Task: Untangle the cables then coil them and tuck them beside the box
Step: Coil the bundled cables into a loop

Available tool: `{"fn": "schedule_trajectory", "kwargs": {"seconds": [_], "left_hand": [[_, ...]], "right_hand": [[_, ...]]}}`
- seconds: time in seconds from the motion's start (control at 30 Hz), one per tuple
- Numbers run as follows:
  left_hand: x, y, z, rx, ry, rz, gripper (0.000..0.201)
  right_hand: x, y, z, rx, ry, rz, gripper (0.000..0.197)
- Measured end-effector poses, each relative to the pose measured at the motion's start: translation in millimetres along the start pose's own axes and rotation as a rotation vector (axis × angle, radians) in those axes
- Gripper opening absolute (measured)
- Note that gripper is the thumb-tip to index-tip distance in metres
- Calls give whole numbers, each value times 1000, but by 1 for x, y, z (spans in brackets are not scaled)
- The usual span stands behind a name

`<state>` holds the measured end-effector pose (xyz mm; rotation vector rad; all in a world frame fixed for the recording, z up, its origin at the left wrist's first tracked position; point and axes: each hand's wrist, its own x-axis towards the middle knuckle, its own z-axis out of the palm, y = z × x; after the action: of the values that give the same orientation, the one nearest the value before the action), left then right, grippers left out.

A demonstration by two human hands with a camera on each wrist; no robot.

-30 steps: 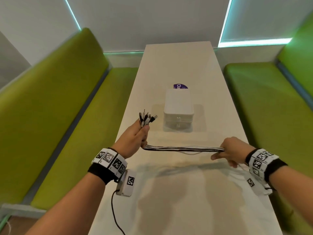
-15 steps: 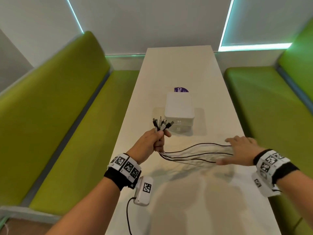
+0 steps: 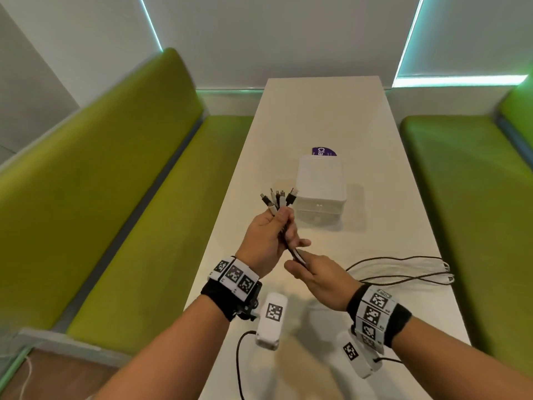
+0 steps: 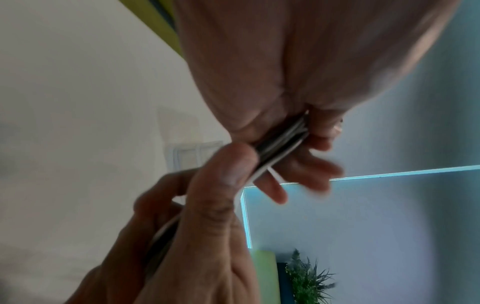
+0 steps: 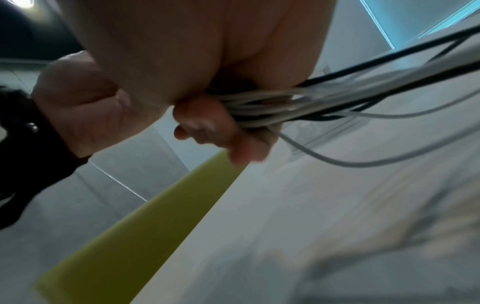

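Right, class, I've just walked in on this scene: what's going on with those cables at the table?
A person is gathering a bundle of black and white cables above a white table. The left hand grips the bundle near the plugs, which fan out upward. The right hand holds the same bundle just below. The far ends trail loose on the table to the right. The white box sits beyond the hands; nothing is coiled or tucked beside it yet.

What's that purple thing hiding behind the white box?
Behind the white box a purple sticker or card lies flat on the table. Only its far edge shows, with white letters "Cla". The box covers the rest, so the whole word cannot be read.
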<state>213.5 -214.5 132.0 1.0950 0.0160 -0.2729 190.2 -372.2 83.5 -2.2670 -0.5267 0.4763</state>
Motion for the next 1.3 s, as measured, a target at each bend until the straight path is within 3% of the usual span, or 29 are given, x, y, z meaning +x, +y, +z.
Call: {"fn": "schedule_trajectory", "kwargs": {"seconds": [0.1,0.27,0.37,0.43,0.5,0.57,0.6,0.73,0.77,0.87,1.0,1.07,1.1,1.2,1.3], "left_hand": [[8,6,-6,15,132,10,31],[14,15,-7,49,137,-59,37],[21,12,-9,91,185,-71,34],[23,6,-13,280,196,-70,27],[20,-3,-15,493,155,-85,25],[14,-12,-11,562,85,-136,32],[10,-15,-9,546,30,-164,41],[-5,-19,-3,321,-188,-283,84],[-8,-20,-3,274,-218,-298,83],[-15,-23,1,297,-286,-343,48],[-20,-29,3,148,-140,-400,28],[-26,-30,2,59,-143,-425,18],[-28,-32,2,32,-150,-426,14],[-30,-34,3,-69,-145,-384,19],[-26,-32,4,-203,-154,-346,17]], "right_hand": [[-10,15,0,-29,-58,-9,45],[-28,24,-3,-123,-83,5,26],[-36,1,-5,-335,-168,-33,30],[-43,-18,-10,-516,-202,-92,32],[-49,-40,-25,-593,-182,-170,29],[-51,-59,-46,-565,-141,-246,15],[-51,-65,-58,-517,-116,-260,7],[-32,-57,-89,-418,79,-185,15],[-26,-51,-92,-425,114,-150,17],[-12,-45,-90,-412,157,-92,19],[-5,-44,-80,-278,242,-52,21],[-5,-41,-76,-182,277,-54,14],[-6,-40,-75,-116,305,-64,9],[-8,-38,-75,50,433,-72,24],[-12,-37,-70,107,499,-74,16]]}}
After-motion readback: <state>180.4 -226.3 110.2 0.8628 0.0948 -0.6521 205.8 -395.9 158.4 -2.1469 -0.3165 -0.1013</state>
